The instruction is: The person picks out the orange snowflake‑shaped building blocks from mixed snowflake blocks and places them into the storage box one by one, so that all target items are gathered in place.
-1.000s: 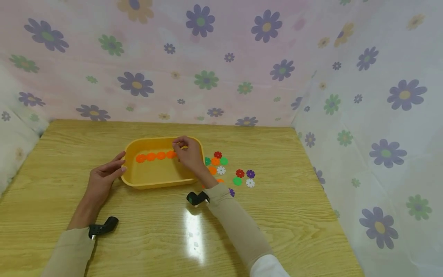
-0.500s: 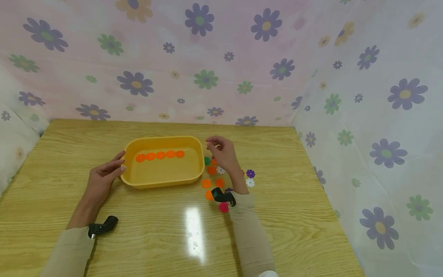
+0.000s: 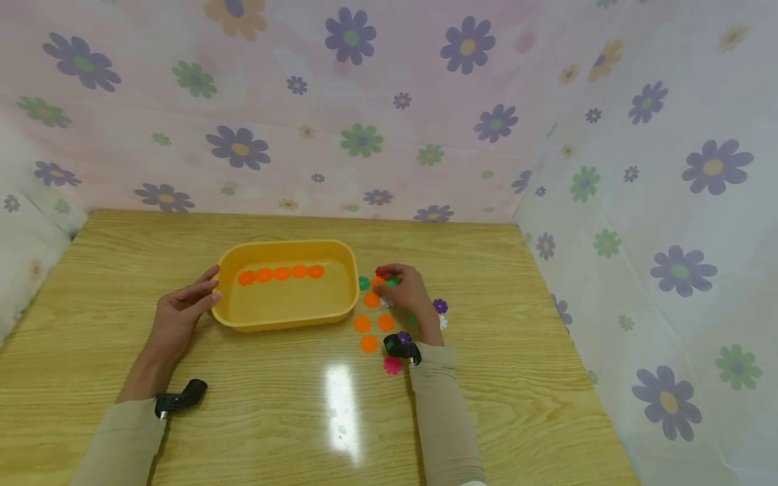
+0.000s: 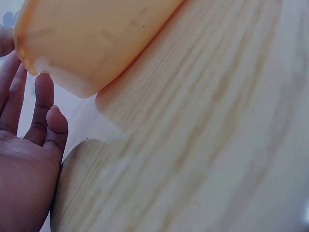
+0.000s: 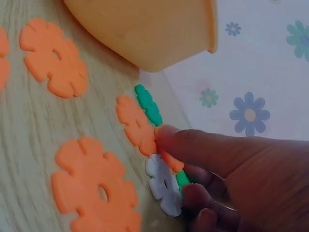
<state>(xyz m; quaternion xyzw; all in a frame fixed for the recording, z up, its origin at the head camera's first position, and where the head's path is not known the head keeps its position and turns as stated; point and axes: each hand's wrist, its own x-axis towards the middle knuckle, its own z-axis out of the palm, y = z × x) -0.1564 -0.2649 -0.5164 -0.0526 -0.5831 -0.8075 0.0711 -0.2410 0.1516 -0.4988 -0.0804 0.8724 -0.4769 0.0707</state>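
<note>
No readable text or numbers.

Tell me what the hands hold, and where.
Left hand: no clear hold, just touching the tub at its left end. Right hand: thumb on an orange disc; whether it's held can't be told.

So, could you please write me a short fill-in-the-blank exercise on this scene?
1. The row of discs inside the tray numbers ____.
2. Every disc in that row is coloured ____.
3. The hand at the tray's end is the person's ____ one.
4. In the head view, the loose discs lie to the tray's ____.

Missing words: five; orange; left; right.
</note>
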